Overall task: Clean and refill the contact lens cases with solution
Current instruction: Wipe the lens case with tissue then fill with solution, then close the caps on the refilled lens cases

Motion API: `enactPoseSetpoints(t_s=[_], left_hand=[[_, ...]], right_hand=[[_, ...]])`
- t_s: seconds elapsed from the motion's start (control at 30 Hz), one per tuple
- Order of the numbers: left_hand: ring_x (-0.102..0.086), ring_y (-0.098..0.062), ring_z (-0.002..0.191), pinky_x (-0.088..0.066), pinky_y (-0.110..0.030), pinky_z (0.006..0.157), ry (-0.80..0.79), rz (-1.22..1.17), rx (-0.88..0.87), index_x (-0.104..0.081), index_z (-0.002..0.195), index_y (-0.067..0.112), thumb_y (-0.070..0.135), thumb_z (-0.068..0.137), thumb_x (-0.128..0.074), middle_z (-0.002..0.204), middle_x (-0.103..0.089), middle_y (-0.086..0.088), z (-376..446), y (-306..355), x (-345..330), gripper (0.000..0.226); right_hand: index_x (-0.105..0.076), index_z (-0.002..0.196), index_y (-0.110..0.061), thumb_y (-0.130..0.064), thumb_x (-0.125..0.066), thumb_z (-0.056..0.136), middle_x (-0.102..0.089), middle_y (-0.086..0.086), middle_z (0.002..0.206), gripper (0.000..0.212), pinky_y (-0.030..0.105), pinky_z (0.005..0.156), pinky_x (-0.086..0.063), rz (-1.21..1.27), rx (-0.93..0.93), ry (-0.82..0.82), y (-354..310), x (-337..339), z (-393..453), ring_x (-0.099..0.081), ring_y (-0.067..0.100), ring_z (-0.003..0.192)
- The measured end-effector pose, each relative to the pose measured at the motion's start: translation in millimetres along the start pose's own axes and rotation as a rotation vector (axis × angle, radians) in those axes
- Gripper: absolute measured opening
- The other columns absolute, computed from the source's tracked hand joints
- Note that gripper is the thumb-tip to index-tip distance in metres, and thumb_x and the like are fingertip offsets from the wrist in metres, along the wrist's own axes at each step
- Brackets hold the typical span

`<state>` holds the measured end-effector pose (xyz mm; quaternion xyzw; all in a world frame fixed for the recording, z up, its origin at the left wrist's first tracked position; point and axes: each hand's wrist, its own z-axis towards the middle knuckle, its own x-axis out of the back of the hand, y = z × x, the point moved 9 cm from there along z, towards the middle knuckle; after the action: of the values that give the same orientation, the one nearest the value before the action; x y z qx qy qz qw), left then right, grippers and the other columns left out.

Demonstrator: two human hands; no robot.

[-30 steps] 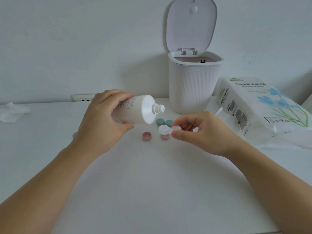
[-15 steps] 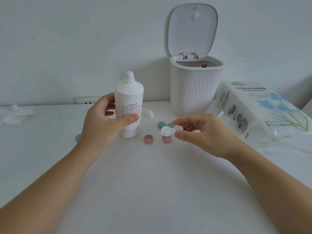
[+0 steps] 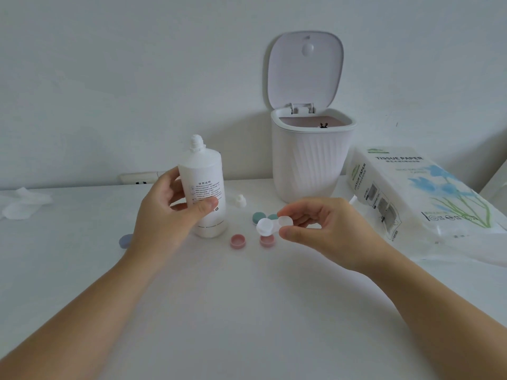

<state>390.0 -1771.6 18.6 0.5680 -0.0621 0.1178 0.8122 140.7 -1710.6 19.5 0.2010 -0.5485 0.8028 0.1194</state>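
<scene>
White solution bottle [image 3: 204, 187], tipped over the case a second ago, is now standing upright in the left hand [image 3: 167, 215]'s curled fingers; right hand [image 3: 323, 229] is pinching the lens case [image 3: 274, 224], apparently just filled.

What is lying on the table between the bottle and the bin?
In the head view, a small white cap lies on the table between the bottle and the bin, apart from both.
</scene>
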Motion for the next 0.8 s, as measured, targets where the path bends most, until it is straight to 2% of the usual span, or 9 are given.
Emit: enactPoseSetpoints(t_s=[0.1, 0.17, 0.27, 0.37, 0.47, 0.53, 0.67, 0.73, 0.8], left_hand=[[-0.058, -0.002, 0.123, -0.048, -0.037, 0.107, 0.093, 0.065, -0.074, -0.046, 0.146, 0.031, 0.02, 0.075, -0.089, 0.134, -0.06, 0.018, -5, 9, 7, 0.084], [-0.052, -0.005, 0.125, -0.043, -0.029, 0.105, 0.183, 0.14, -0.191, -0.041, 0.148, 0.033, 0.029, 0.073, -0.09, 0.139, -0.051, 0.019, -13, 23, 14, 0.09], [-0.054, -0.012, 0.109, -0.04, -0.017, 0.092, 0.241, 0.224, -0.426, -0.048, 0.139, 0.03, 0.035, 0.075, -0.081, 0.128, -0.051, 0.011, -30, 50, 13, 0.072], [-0.056, -0.015, 0.09, -0.042, -0.02, 0.082, 0.069, 0.219, -0.541, -0.06, 0.124, 0.025, 0.041, 0.081, -0.074, 0.106, -0.058, 0.007, -41, 61, -11, 0.048], [-0.055, -0.018, 0.082, -0.042, -0.02, 0.075, -0.196, 0.18, -0.447, -0.066, 0.118, 0.028, 0.047, 0.078, -0.073, 0.099, -0.061, 0.01, -45, 49, -42, 0.045], [-0.055, -0.015, 0.082, -0.042, -0.015, 0.073, -0.308, 0.15, -0.338, -0.067, 0.118, 0.033, 0.052, 0.074, -0.074, 0.099, -0.063, 0.011, -47, 37, -53, 0.048], [-0.058, -0.004, 0.072, -0.05, -0.019, 0.066, -0.43, 0.048, -0.186, -0.073, 0.104, 0.041, 0.056, 0.07, -0.076, 0.091, -0.069, 0.019, -48, 25, -64, 0.037], [-0.056, -0.001, 0.065, -0.047, -0.015, 0.061, -0.452, 0.015, -0.185, -0.074, 0.097, 0.04, 0.047, 0.073, -0.079, 0.078, -0.067, 0.023, -49, 25, -67, 0.025], [-0.055, -0.002, 0.064, -0.046, -0.015, 0.059, -0.46, -0.004, -0.165, -0.075, 0.091, 0.041, 0.039, 0.076, -0.08, 0.073, -0.067, 0.021, -48, 23, -69, 0.017]], right_hand=[[-0.074, 0.09, -0.045, -0.053, -0.075, 0.068, -0.074, -0.021, 0.079, 0.023, 0.007, 0.072, -0.049, -0.006, 0.0, 0.003, -1, 0, 0, -0.065, -0.005, 0.072], [-0.074, 0.09, -0.043, -0.053, -0.075, 0.068, -0.074, -0.02, 0.078, 0.024, 0.009, 0.072, -0.051, -0.003, 0.001, 0.008, -2, 0, 0, -0.065, -0.005, 0.072], [-0.075, 0.088, -0.04, -0.054, -0.075, 0.067, -0.075, -0.015, 0.08, 0.026, 0.02, 0.075, -0.053, -0.001, -0.006, 0.021, -1, 0, 1, -0.066, 0.002, 0.073], [-0.076, 0.087, -0.04, -0.056, -0.076, 0.065, -0.075, -0.013, 0.08, 0.027, 0.021, 0.075, -0.053, 0.009, -0.007, 0.027, -1, -1, 0, -0.065, 0.0, 0.072], [-0.076, 0.09, -0.038, -0.054, -0.076, 0.068, -0.076, -0.013, 0.081, 0.027, 0.019, 0.074, -0.053, 0.02, 0.007, 0.008, -3, -3, 0, -0.065, 0.0, 0.072], [-0.075, 0.091, -0.038, -0.05, -0.077, 0.07, -0.076, -0.014, 0.081, 0.025, 0.014, 0.073, -0.052, 0.035, 0.025, -0.008, -5, -5, 0, -0.066, -0.001, 0.072], [-0.076, 0.094, -0.034, -0.048, -0.078, 0.07, -0.076, -0.008, 0.084, 0.028, 0.019, 0.076, -0.054, 0.041, 0.018, -0.017, -2, -7, -1, -0.067, 0.006, 0.076], [-0.077, 0.094, -0.03, -0.048, -0.078, 0.071, -0.076, -0.005, 0.087, 0.029, 0.025, 0.078, -0.056, 0.022, 0.015, -0.028, 0, -9, -1, -0.068, 0.011, 0.078], [-0.077, 0.095, -0.029, -0.048, -0.078, 0.072, -0.076, -0.005, 0.088, 0.03, 0.027, 0.079, -0.056, 0.015, 0.016, -0.039, 0, -11, -2, -0.068, 0.012, 0.079]])
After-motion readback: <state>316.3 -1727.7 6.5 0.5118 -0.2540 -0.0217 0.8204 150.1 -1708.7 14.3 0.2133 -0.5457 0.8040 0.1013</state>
